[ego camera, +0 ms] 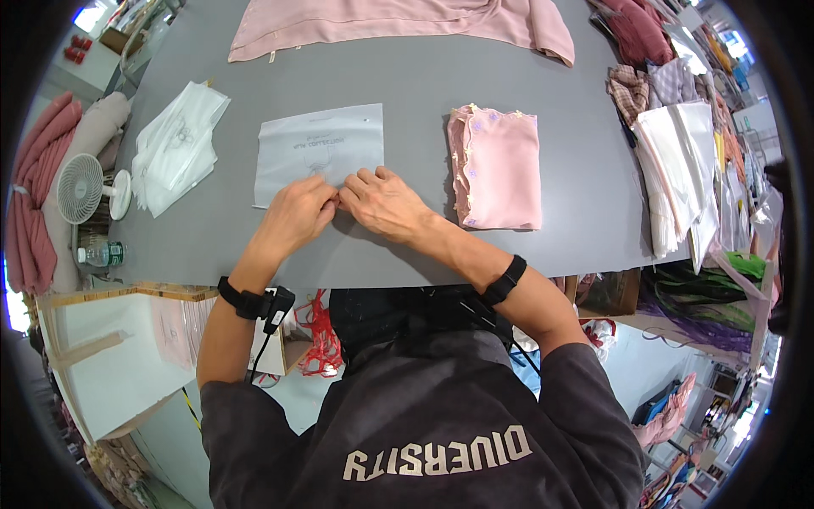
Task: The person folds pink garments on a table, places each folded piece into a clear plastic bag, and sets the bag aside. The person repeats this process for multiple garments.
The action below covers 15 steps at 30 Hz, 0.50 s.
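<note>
A translucent printed plastic garment bag (286, 153) lies flat on the grey table. At its near edge, my left hand (299, 207) and my right hand (381, 200) meet, with fingertips pinched on that edge. The fingers cover the part they hold. To the right of my right hand lies a folded pink cloth (505, 172), its wavy left edge trimmed with small yellow and purple flowers. A larger pink fabric piece (394, 22) is spread along the far side. At the left is a loose pile of similar translucent bags (181, 143).
A small white fan (81, 188) and a plastic bottle (102, 254) stand at the left edge of the table (394, 261). Stacked white bags (671, 172) and folded checked cloths (629, 92) line the right side. Below the table's left end is an open white box (114, 356).
</note>
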Available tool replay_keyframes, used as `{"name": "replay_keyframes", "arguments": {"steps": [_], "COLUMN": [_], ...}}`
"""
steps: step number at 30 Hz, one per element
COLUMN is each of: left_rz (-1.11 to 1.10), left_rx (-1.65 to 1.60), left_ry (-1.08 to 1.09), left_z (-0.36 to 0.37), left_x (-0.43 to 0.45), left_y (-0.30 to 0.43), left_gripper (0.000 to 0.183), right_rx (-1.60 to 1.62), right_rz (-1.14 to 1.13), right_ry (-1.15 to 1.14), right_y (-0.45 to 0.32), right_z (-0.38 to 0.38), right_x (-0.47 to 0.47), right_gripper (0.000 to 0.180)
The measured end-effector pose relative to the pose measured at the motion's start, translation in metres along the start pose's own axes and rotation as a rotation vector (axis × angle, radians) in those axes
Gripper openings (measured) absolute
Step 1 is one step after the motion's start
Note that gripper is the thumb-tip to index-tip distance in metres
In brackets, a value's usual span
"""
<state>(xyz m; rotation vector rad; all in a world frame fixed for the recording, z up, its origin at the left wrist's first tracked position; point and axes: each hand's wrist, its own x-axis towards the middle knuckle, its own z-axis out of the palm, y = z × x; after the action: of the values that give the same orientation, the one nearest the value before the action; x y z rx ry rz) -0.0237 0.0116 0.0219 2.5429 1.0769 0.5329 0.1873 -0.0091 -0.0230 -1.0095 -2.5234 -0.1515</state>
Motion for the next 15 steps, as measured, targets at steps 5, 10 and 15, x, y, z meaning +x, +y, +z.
{"name": "replay_keyframes", "arguments": {"steps": [5, 10, 15], "left_rz": [0.1, 0.03, -0.269], "left_rx": [0.054, 0.099, 0.081], "left_ry": [0.069, 0.147, 0.237], "left_z": [0.004, 0.015, -0.008], "left_x": [-0.003, 0.001, -0.002], "left_y": [0.001, -0.015, -0.056], "left_gripper": [0.012, 0.012, 0.011], "right_rx": [-0.051, -0.066, -0.152], "right_rz": [-0.021, 0.052, 0.04], "right_ry": [0.026, 0.015, 0.035], "right_y": [-0.005, -0.012, 0.011], "right_z": [0.006, 0.0, -0.04], "right_x": [0.004, 0.008, -0.014], "right_gripper": [0.015, 0.014, 0.013]}}
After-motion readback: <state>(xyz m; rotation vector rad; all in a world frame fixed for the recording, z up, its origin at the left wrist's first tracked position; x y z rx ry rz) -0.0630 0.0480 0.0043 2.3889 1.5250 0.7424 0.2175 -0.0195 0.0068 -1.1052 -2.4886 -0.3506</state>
